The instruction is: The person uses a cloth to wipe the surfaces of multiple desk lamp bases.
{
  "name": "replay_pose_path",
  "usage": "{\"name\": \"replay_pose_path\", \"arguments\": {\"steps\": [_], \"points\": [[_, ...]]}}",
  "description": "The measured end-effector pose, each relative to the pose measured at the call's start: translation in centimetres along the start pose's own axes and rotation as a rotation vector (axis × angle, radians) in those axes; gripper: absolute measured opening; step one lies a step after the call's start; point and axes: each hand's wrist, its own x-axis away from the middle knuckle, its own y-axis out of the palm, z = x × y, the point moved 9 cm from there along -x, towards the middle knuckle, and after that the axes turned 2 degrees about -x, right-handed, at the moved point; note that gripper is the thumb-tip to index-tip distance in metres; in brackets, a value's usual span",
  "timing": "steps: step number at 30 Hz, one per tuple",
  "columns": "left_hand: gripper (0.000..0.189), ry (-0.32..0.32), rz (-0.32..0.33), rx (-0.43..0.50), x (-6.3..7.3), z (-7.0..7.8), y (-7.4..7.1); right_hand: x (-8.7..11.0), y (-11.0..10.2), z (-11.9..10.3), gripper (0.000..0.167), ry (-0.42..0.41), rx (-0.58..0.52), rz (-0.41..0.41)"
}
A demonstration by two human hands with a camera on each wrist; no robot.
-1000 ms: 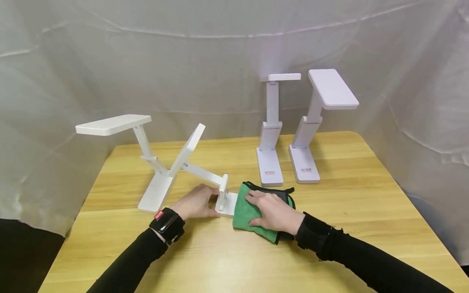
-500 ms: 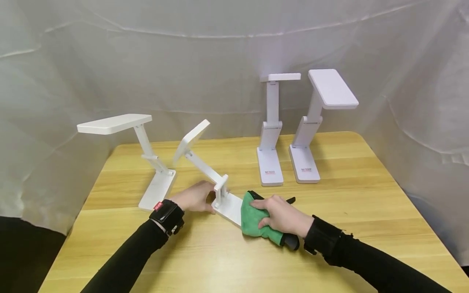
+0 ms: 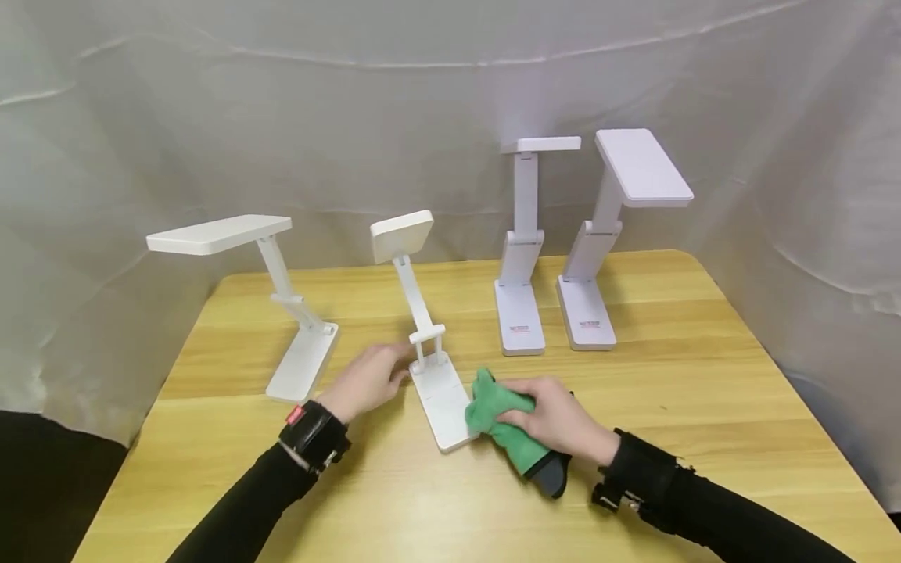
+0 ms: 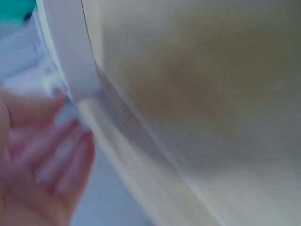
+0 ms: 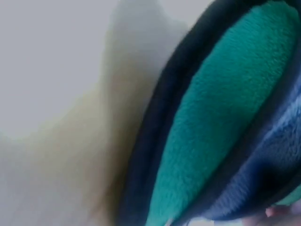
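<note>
A white folding desk lamp [image 3: 438, 395] stands unfolded in the middle of the table, its base pointing toward the near right and its head raised at the back. Beside the hinge end of that base is my left hand [image 3: 367, 381], fingers loosely bent. The left wrist view shows the left hand [image 4: 44, 160] blurred, close to the lamp's white edge [image 4: 70, 42], with nothing in its grasp; whether a fingertip touches is unclear. My right hand [image 3: 559, 418] grips a bunched green-and-grey cloth [image 3: 519, 447] at the base's right near corner. Cloth [image 5: 221, 108] folds fill much of the right wrist view.
Another white desk lamp [image 3: 301, 363] stands at the left, its head over the table's left back. Two more lamps, one [image 3: 519, 317] left of the other [image 3: 586, 313], stand at the back right. Grey curtain [image 3: 352, 133] surrounds the wooden table [image 3: 394, 508].
The middle lamp has turned so its base points toward the near edge and its head has swung right. The cloth has slid off most of the base and bunched up in my right hand.
</note>
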Motion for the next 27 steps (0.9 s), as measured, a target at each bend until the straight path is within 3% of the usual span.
{"name": "replay_pose_path", "arguments": {"steps": [3,6,9,13,16,22,27], "points": [[0.025,0.005,0.202,-0.108,2.1,1.9,-1.5,0.5,-2.1,0.7,0.046,0.019,-0.165,0.069],[0.014,0.112,0.309,-0.213,4.1,5.3,-1.7,1.1,-3.9,1.1,0.046,0.007,-0.268,0.112],[0.024,0.228,0.272,-0.3,5.2,8.4,-0.1,1.6,-5.3,1.2,0.044,-0.019,-0.32,0.165],[0.055,0.268,0.158,-0.402,5.5,10.0,2.7,2.2,-6.5,1.2,0.044,-0.049,-0.363,0.221],[0.063,0.263,0.134,-0.438,5.4,10.0,3.8,2.4,-6.7,1.2,0.045,-0.06,-0.376,0.23],[0.05,0.278,0.126,-0.426,5.1,9.6,4.4,2.6,-6.4,1.2,0.043,-0.07,-0.364,0.231],[0.051,0.291,0.074,-0.371,3.4,8.5,4.0,2.6,-6.6,1.4,0.042,-0.078,-0.368,0.249]]}}
